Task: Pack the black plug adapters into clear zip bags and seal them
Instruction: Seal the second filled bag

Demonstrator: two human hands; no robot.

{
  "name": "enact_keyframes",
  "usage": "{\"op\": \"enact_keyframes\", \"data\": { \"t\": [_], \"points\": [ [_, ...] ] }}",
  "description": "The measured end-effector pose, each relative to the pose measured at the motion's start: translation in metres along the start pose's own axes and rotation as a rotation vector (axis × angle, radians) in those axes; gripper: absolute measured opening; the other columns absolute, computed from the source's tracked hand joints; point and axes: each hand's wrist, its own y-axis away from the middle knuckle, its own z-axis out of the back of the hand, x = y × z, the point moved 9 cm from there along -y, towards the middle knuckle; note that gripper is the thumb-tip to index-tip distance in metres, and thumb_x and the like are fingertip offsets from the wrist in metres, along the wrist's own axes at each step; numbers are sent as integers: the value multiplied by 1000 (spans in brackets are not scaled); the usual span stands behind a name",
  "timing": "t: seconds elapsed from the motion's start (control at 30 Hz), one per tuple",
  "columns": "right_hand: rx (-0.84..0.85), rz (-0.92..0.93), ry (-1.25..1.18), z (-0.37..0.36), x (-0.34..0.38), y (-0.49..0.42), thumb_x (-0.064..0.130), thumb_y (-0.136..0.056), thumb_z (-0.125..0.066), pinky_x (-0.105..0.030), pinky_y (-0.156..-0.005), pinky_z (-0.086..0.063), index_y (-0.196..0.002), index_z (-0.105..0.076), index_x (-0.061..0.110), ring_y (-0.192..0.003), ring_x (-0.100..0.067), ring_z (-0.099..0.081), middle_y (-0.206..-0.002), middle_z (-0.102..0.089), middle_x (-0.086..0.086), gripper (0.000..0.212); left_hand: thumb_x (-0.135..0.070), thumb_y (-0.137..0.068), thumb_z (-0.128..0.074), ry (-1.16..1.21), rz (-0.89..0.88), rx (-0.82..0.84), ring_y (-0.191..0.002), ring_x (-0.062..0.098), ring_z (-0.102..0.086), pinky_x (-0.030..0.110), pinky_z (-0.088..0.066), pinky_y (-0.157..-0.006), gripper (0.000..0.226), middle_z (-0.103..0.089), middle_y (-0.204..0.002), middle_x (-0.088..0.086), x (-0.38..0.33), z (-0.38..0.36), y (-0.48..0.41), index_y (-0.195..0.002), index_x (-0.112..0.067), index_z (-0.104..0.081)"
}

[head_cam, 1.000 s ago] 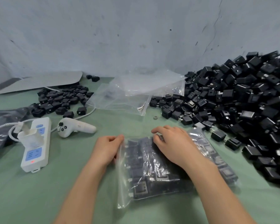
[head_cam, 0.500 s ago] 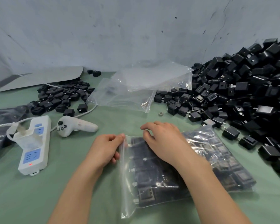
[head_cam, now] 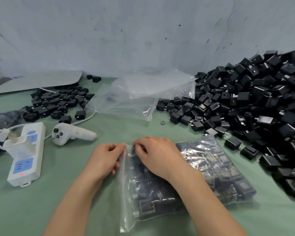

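Note:
A clear zip bag (head_cam: 211, 169) full of black plug adapters lies on the green table in front of me, its zip edge (head_cam: 124, 193) facing left. My left hand (head_cam: 106, 159) pinches the far end of that zip edge. My right hand (head_cam: 158, 155) rests on the bag with curled fingertips at the same top corner, close to the left hand. A big heap of loose black adapters (head_cam: 255, 103) fills the right side. A smaller pile of adapters (head_cam: 58, 101) lies at the back left. Empty clear bags (head_cam: 143, 92) lie at the back centre.
A white power strip (head_cam: 26, 154) with a plugged white adapter lies at the left, its cable running back. A white handheld controller (head_cam: 73, 135) sits beside it. A small metal ring (head_cam: 163, 122) lies near the heap. A grey wall stands close behind.
My right hand has slid left along the top of the bag to the corner, meeting my left hand there. The view has shifted slightly; the bag stays put.

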Motion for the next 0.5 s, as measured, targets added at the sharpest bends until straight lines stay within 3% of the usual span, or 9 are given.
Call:
{"op": "enact_keyframes", "data": {
  "t": [0.17,0.33,0.5],
  "points": [
    [33,15,-28,1,1,3,36,-102,-36,-38,-92,-39,-118,-65,34,-107,-21,-59,-117,-68,7,33,-34,-96,-62,43,20,23,-34,11,-38,16,-35,-36,39,-49,-44,3,1,1,3,-64,-13,-58],
    [92,15,-61,1,4,6,37,-101,-39,-37,-96,-42,-118,-65,36,-110,-19,-58,-118,-68,8,32,-34,-95,-63,79,49,18,-36,9,-37,18,-34,-36,33,-46,-42,-1,6,0,11,-74,-9,-62],
    [168,15,-133,0,6,12,39,-101,-40,-37,-93,-47,-116,-67,35,-104,-18,-60,-110,-71,9,31,-29,-94,-64,128,84,5,-35,9,-37,16,-32,-35,27,-46,-42,-1,14,3,27,-75,-10,-61]
  ]
}}
